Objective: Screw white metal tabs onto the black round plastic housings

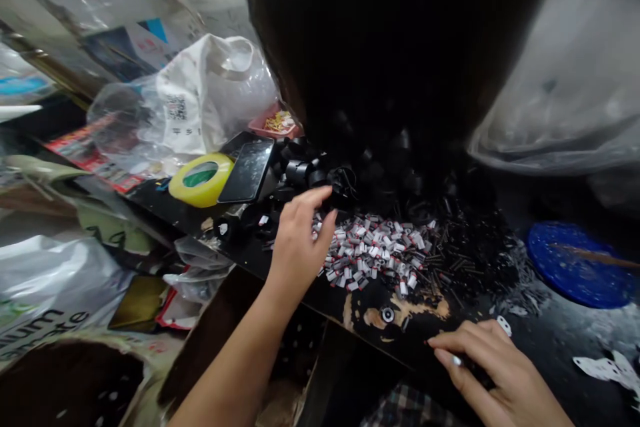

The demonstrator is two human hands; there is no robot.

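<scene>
- The left hand (300, 233) is over the left edge of a pile of small white-and-grey pieces (375, 250) with red ends; its thumb and forefinger are spread apart, so it looks released.
- The right hand (495, 367) is at the near right, bent, with thumb and forefinger close together; a small pale spot is at the thumb, but I cannot tell if this hand grasps a piece.
- The pile lies on the dark table (250, 250), in the middle, between the two hands.
- Many dark screws (465, 263) lie directly to the right of the pile.
- On the near side of the pile, a small round part (387, 314) sits on a worn, brownish patch.
- Black cylindrical parts (298, 172) stand just beyond the left hand.
- Farther left there are a dark phone (246, 171) and, touching it, a yellow roll of tape (187, 195).
- A pinkish tray (259, 124) with small yellow and white bits is behind the phone.
- At the right lies a blue round lid (575, 273), and nearer, flat white pieces (597, 368).
</scene>
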